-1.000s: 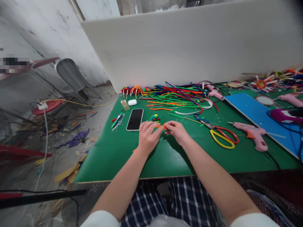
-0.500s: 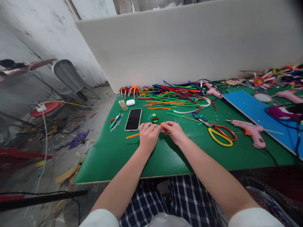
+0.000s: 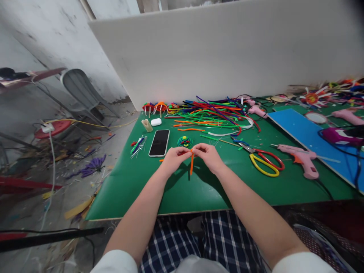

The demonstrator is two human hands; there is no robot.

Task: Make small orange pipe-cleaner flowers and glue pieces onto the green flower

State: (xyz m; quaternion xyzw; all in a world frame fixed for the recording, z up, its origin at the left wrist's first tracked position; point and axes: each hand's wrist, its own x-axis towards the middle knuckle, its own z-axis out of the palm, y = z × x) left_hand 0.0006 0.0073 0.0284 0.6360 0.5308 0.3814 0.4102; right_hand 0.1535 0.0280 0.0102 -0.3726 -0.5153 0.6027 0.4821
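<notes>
An orange pipe cleaner (image 3: pixel 191 165) hangs down between my hands, its upper end pinched at the fingertips. My left hand (image 3: pixel 175 159) is closed on it from the left, thumb and forefinger together. From the right, my right hand (image 3: pixel 209 156) pinches the same end, fingertips nearly touching the left ones. Just beyond the fingers lies a round green and blue coiled piece (image 3: pixel 184 141) with yellow and red bits on top. A short orange bit (image 3: pixel 161 160) shows beside my left hand. The phone (image 3: pixel 159 143) lies to the left of the hands.
Behind lies a pile of coloured pipe cleaners (image 3: pixel 213 110). Scissors (image 3: pixel 263 161) with red and yellow handles and a pink glue gun (image 3: pixel 303 157) lie at right, near a blue board (image 3: pixel 301 131). A white earphone case (image 3: pixel 156 122) sits behind the phone.
The orange pipe cleaner, which stuck out leftward past my left hand, now hangs down between both hands. My left hand has turned, with its fingertips brought up against the right hand's.
</notes>
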